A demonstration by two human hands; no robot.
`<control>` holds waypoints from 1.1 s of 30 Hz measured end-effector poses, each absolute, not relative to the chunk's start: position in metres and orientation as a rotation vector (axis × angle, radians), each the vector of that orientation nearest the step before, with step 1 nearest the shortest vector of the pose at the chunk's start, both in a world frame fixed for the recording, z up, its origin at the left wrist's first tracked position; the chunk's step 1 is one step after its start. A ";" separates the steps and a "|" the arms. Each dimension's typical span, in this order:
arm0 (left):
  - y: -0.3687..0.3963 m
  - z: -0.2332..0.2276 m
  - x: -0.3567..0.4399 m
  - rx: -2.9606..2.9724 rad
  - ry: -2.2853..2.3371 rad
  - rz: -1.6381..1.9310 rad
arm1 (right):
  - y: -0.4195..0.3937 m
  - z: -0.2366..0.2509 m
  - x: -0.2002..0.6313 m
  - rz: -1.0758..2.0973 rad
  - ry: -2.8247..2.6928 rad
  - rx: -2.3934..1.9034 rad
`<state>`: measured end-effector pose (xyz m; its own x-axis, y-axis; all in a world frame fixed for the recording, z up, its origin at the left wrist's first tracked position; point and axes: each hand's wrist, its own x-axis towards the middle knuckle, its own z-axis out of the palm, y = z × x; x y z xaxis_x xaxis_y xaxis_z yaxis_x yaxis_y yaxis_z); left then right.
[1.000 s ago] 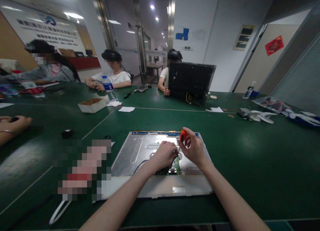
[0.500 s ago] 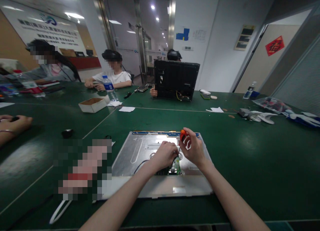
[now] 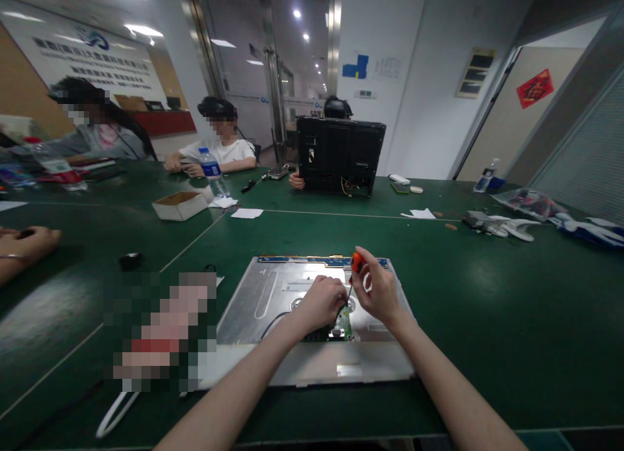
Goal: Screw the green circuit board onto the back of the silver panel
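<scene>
The right hand [image 3: 377,292] is closed round a screwdriver [image 3: 355,269] with an orange handle, held nearly upright, its thin shaft running down toward a small green circuit board [image 3: 342,322] at about 7 o'clock from the handle. The left hand [image 3: 319,301] is curled down on that board, fingers pressing it — whether it pinches anything, I cannot tell. Both work over a silver metal panel [image 3: 273,295] lying flat on the green table [image 3: 487,308] — a cardboard box [image 3: 179,205] and a water bottle [image 3: 213,171] sit well off at 11 o'clock.
</scene>
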<state>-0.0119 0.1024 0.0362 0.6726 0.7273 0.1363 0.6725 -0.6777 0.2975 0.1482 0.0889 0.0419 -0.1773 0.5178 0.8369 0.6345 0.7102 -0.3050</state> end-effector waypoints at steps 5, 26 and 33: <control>0.104 0.036 -0.012 2.659 1.130 0.367 | 0.091 0.041 0.147 -0.205 -1.789 -0.899; 0.104 0.034 -0.013 2.665 1.123 0.354 | 0.092 0.040 0.149 -0.221 -1.809 -0.896; 0.104 0.034 -0.013 2.658 1.115 0.357 | 0.089 0.043 0.149 -0.160 -1.849 -0.885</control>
